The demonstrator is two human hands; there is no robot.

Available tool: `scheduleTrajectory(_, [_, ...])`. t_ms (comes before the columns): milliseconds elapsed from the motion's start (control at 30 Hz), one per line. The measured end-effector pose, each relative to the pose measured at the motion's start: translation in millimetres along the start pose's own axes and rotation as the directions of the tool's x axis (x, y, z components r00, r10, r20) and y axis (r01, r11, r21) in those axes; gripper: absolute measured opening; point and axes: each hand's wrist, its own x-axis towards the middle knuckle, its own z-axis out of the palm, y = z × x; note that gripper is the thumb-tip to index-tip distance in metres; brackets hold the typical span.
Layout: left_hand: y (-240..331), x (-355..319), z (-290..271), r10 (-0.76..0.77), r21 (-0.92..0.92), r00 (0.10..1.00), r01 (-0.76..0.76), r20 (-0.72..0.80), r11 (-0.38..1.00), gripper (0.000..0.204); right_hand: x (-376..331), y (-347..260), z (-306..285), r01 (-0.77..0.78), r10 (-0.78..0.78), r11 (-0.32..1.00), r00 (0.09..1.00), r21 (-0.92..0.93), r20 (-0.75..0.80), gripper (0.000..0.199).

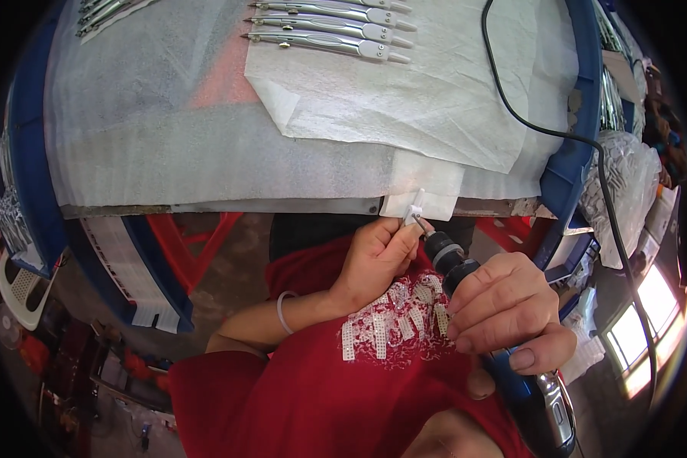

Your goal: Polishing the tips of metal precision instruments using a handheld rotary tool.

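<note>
glaring window at right, dark curved edges

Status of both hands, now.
Left hand: closed, pinching a small white piece.
Right hand: closed around a blue-and-black handheld power driver.

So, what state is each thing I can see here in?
Left hand: pinching a small white part
Right hand: wrapped around the electric screwdriver
Electric screwdriver: tip at the small white part; can't tell if running
Compasses: legs closed, lying in a row
White sheet: spread out, one corner folded over
Cord: uncoiled, curving loosely
Plastic bag: crumpled
</note>
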Motion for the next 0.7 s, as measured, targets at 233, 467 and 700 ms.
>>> scheduleTrajectory(233, [-1,0,-2,-0.012,0.004,1.0,0.012,-0.002,1.0,0.023,2,-3,8,-0.023,0.028,0.998,0.996,0.057,-0.09,0.026])
scheduleTrajectory(467, [-1,1,-2,-0.026,0.056,0.999,0.027,-0.026,0.998,0.023,3,-1,4,-0.046,0.044,0.997,0.999,-0.062,-0.028,0.043])
scheduleTrajectory(700, [-1,0,-2,0.033,0.078,0.999,-0.033,-0.007,0.996,0.021,7,0,14,-0.068,0.072,0.997,0.99,0.037,-0.119,0.018])
